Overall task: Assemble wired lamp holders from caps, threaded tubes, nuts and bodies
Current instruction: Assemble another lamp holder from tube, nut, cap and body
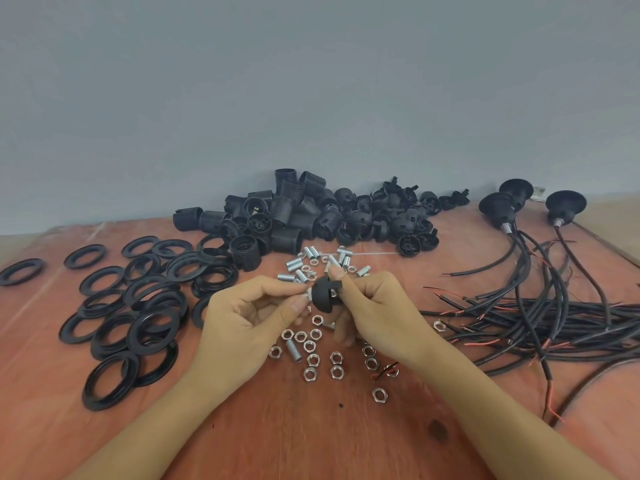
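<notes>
The cap (323, 299) is gripped by the right hand (375, 306), and the tube (306, 295), pinched by the left hand (242, 317), is pointed rightward into it.

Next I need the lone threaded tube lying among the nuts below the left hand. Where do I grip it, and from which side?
Probably pinch the threaded tube across its round flanks at the near end, coming down from above. It lies flat, running roughly near to far. The nuts crowd its far half, while the near end looks clearer.
</notes>
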